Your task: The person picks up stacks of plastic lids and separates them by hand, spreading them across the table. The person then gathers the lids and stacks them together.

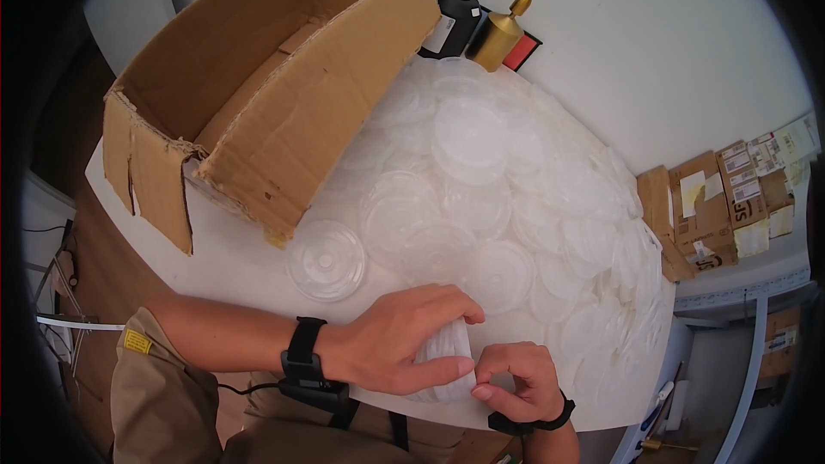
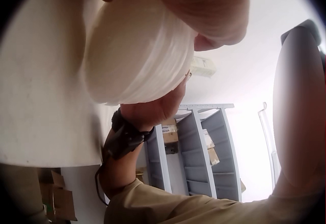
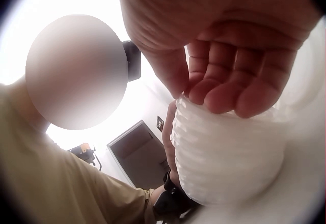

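Observation:
A stack of translucent plastic lids [image 1: 445, 361] stands on edge near the front of the white table. My left hand [image 1: 404, 339] grips it from the left and above, fingers over the top and thumb along the near side. My right hand [image 1: 520, 378] is at the stack's right end, fingers curled, thumb and index tips pinching at the rim. In the right wrist view, the other fingertips [image 3: 221, 99] lie along the ridged edge of the stack [image 3: 224, 147]. A single round lid [image 1: 326, 260] lies flat to the left of the hands.
A large heap of loose lids [image 1: 473, 137] covers the table's middle and right. At the back left stands an open cardboard box [image 1: 284, 146]. Behind the heap are a gold-coloured container [image 1: 496, 41] and a black device [image 1: 458, 17]. Cardboard boxes [image 1: 705, 206] stand at the right.

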{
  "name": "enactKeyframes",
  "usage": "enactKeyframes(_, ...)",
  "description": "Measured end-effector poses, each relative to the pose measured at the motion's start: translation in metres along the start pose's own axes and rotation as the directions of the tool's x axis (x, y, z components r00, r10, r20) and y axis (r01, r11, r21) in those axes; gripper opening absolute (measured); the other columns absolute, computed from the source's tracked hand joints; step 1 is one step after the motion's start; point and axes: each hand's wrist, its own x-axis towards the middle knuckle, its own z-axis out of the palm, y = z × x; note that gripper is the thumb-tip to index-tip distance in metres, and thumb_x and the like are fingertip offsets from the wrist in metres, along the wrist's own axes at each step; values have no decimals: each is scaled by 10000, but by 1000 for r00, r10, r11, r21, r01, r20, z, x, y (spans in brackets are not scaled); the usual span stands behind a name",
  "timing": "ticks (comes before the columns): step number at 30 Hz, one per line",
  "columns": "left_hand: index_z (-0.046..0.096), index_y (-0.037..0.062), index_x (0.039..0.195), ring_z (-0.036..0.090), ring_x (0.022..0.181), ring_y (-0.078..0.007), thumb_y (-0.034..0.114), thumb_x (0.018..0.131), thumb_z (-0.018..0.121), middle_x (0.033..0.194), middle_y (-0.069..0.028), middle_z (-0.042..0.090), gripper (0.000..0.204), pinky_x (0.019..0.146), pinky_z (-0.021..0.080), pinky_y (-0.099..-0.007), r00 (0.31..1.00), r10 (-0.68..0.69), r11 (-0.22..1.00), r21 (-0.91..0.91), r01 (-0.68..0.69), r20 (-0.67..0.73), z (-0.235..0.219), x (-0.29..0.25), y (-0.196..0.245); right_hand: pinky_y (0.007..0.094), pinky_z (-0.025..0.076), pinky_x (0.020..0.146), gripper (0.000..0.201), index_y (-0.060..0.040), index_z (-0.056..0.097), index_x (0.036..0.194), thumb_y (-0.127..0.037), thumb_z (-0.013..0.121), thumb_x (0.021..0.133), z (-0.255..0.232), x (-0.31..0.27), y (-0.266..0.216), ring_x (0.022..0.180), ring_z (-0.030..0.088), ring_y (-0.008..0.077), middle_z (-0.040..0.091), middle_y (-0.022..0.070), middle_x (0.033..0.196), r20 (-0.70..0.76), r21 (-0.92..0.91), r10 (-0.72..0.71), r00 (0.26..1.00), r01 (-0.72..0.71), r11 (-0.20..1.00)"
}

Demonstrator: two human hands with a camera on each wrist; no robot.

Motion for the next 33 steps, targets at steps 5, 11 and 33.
enactKeyframes(5, 568, -15, 1197, 610, 969, -370, 209, 852, 711, 1083, -193, 613, 436, 826, 493, -402, 1000, -3, 1000, -12, 3, 20, -1, 1, 0, 305, 474, 565, 87, -35, 654, 838, -38, 742, 841, -2, -1, 0, 614, 628, 222, 654, 58, 728, -26, -17, -12, 1000, 12, 1000)
enactKeyframes(11, 563, -2, 1170, 606, 960, -386, 223, 861, 693, 1059, -197, 615, 404, 809, 491, -423, 1000, 19, 1000, -17, -18, 6, -2, 0, -1, 300, 475, 567, 76, -37, 656, 841, -34, 732, 848, -1, -2, 1, 613, 626, 218, 653, 59, 727, -29, 3, -5, 1000, 5, 1000)
enactKeyframes(33, 553, -47, 1257, 594, 1041, -367, 220, 823, 664, 1163, -201, 597, 522, 906, 479, -398, 996, -41, 998, -44, 45, 84, -5, -2, 0, 305, 470, 556, 88, -34, 647, 831, -25, 732, 853, 4, 1, 1, 602, 618, 218, 647, 54, 724, -6, 14, -36, 999, 37, 999)
